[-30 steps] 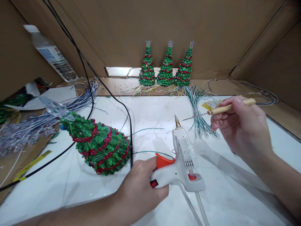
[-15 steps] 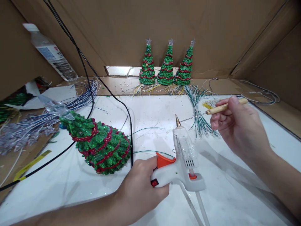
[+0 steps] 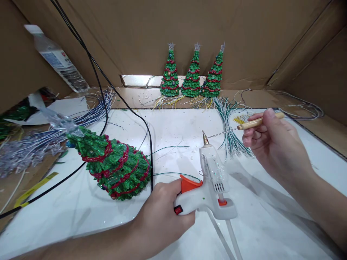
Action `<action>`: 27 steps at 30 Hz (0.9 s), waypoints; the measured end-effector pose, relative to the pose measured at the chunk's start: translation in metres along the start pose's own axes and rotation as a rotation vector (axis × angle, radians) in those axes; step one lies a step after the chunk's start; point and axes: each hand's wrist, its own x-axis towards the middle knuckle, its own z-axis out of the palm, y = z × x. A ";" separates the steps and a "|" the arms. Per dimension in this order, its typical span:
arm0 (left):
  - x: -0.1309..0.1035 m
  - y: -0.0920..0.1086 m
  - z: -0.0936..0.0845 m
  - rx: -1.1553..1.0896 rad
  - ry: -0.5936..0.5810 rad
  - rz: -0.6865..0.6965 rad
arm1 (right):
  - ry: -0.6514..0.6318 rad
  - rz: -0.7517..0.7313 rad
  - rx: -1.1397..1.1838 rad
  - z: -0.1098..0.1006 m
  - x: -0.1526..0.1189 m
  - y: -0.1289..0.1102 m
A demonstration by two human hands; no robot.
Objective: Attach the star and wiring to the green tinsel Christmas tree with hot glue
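Note:
My left hand (image 3: 165,216) is wrapped round the handle of a white hot glue gun (image 3: 214,169) with an orange trigger. Its brass nozzle points up and away from me. In my right hand (image 3: 276,144) I pinch the wooden handle of a thin metal awl (image 3: 252,124). The awl's tip is at the side of the nozzle; I cannot tell whether they touch. Left of the glue gun, a green Christmas tree figure (image 3: 119,166) with red garlands lies tilted on the white board, its clear star top pointing up and left.
Three small Christmas trees (image 3: 193,76) stand at the back against the cardboard wall. Bundles of green and white wires (image 3: 230,126) lie right, blue and white wires (image 3: 94,108) left. Black cables (image 3: 135,113) cross the left side. A water bottle (image 3: 61,61) leans in the corner.
Hardly anything differs. The whole view has shifted very slightly, while both hands keep their grip and the awl tip stays at the nozzle.

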 end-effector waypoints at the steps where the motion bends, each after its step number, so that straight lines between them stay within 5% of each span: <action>1: 0.000 0.000 0.000 0.000 -0.002 0.000 | 0.004 0.002 0.001 0.000 0.000 0.000; 27: 0.000 0.001 0.000 0.008 0.006 -0.009 | 0.024 -0.059 -0.025 0.002 -0.002 -0.003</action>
